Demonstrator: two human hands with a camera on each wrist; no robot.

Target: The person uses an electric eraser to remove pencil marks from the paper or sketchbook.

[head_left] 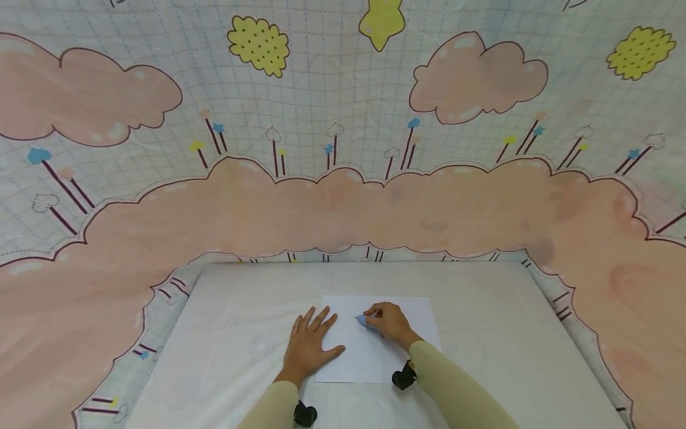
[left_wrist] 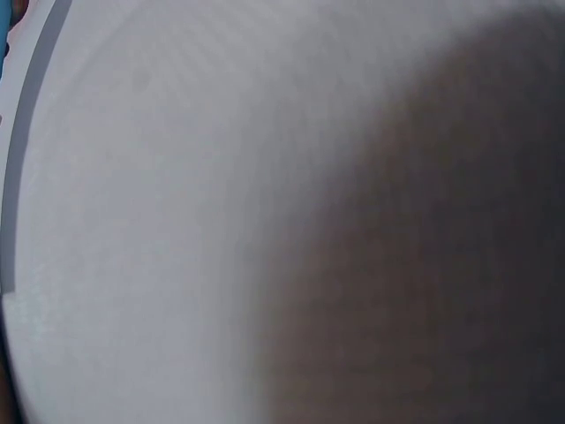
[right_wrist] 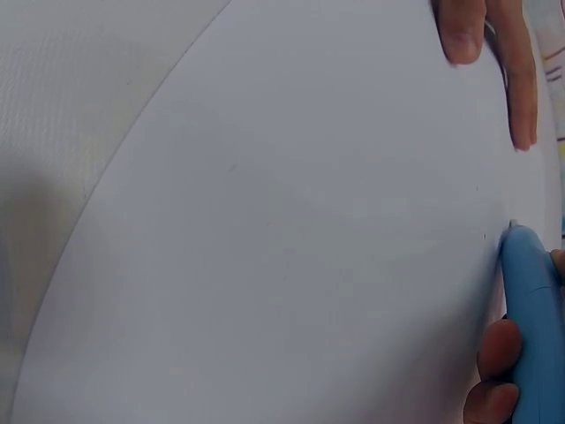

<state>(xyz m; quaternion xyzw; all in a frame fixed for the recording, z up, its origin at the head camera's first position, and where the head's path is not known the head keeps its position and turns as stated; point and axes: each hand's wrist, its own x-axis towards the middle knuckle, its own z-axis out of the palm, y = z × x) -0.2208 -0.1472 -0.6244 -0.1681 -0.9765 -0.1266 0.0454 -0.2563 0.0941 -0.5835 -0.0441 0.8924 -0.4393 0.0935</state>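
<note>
A white sheet of paper (head_left: 418, 313) lies flat on the table. My left hand (head_left: 311, 348) rests over its left side, fingers spread and thumb pointing right. With my right hand (head_left: 391, 325) I grip a light-blue, pen-like tool (head_left: 364, 322), its narrow tip pointing left at the paper. The right wrist view shows the tool's rounded body (right_wrist: 534, 327) and small pale tip, close over the sheet; thumb and finger of the left hand (right_wrist: 521, 79) reach in above. Only a sliver of the tool (left_wrist: 3, 35) shows in the left wrist view.
A white cloth covers the table (head_left: 230, 310). A patterned fabric backdrop (head_left: 343, 214) with clouds and stars hangs behind and around it. Dark heart-shaped pieces (head_left: 305, 413) sit at both wrists. A blurred dark shape fills the right of the left wrist view.
</note>
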